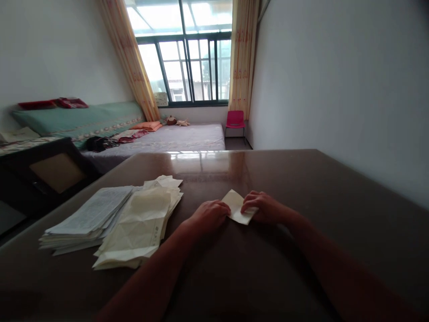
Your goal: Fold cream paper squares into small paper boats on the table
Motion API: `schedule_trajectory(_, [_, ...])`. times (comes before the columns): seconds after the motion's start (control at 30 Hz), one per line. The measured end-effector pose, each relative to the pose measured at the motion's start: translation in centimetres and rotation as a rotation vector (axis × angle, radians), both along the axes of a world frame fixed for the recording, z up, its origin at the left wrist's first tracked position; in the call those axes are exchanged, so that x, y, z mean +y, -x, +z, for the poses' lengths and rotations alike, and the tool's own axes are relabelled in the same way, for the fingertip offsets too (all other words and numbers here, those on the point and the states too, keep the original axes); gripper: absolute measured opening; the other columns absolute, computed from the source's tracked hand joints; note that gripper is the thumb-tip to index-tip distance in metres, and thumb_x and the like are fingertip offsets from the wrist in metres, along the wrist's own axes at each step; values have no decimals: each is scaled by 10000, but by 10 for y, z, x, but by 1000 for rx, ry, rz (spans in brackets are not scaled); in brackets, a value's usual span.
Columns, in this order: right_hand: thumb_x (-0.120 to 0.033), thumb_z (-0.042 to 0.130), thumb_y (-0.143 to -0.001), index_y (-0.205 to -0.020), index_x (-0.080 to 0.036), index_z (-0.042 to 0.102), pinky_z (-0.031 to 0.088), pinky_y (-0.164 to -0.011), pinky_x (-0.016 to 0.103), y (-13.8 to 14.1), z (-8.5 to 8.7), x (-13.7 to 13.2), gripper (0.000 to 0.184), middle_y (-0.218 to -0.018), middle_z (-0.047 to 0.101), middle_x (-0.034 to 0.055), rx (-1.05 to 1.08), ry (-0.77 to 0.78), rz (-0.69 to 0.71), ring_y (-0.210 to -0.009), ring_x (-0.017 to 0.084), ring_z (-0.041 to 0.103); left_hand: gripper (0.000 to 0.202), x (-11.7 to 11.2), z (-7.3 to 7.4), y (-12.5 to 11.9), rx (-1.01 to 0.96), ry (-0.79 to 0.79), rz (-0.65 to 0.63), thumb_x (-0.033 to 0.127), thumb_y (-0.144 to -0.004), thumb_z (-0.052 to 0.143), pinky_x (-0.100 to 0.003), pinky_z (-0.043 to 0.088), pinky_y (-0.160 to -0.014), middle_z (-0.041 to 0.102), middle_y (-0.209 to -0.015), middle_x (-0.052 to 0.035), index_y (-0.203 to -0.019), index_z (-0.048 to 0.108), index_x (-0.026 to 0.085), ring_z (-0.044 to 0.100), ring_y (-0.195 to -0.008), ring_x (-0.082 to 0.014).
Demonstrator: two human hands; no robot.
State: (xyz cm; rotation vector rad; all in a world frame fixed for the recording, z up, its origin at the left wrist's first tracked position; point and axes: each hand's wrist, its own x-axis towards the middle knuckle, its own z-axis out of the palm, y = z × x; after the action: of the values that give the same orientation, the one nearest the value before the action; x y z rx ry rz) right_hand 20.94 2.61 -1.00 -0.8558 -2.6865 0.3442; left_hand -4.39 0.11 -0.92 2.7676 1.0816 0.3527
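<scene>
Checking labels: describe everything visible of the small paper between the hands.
The small paper is cream, straight-edged and apparently folded. One corner points away from the person. It lies on the brown table, right of the paper stacks; the left hand touches its left side, the right hand its right, covering parts.

Home bedroom, bed near the window, 2 patterned curtains

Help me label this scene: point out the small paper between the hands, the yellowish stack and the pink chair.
Small paper [236,208], head view: visible middle.
Yellowish stack [141,221], head view: its top sheet.
Pink chair [235,118], head view: its backrest.
</scene>
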Motion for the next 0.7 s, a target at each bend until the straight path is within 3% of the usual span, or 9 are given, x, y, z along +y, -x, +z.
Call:
schedule_trajectory(0.27, [-376, 678, -757, -983, -307, 727, 401, -862, 304, -3, 16, -8, 241, -997, 674, 17, -60, 160, 50, -937, 188, 547, 398, -4, 14, 2, 80, 32, -54, 92, -784, 461, -237, 467, -855, 669, -1138, 12, -1059, 687, 270, 634, -983, -157])
schedule_trajectory(0.4, [-403, 614, -815, -961, -282, 732, 399, -846, 291, -2, 14, -7, 224, -956, 688, 13, -40, 221, 38, -898, 173, 551, 427, -5, 16, 3, 118, 32, -62, 85, -787, 458, -252, 469, -854, 652, -1177, 23, -1079, 679, 303, 633, -1001, -173])
schedule_trajectory(0.57, [-452, 479, -893, -891, -169, 710, 399, -701, 232, -1, 2, -3, 366, -863, 668, 32, 34, 310, -67, -763, 136, 557, 433, -5, 14, 4, 126, 54, -48, 77, -775, 472, -275, 466, -887, 633, -1214, 10, -1093, 673, 290, 617, -1038, -188])
schedule_trajectory(0.7, [-446, 437, -908, -844, -150, 678, 344, -599, 208, 4, -4, -3, 386, -757, 636, 11, -50, 302, -228, -658, 112, 515, 427, -6, 14, 4, 122, 67, -40, 71, -777, 477, -274, 461, -900, 621, -1232, -9, -1107, 669, 262, 600, -1066, -191])
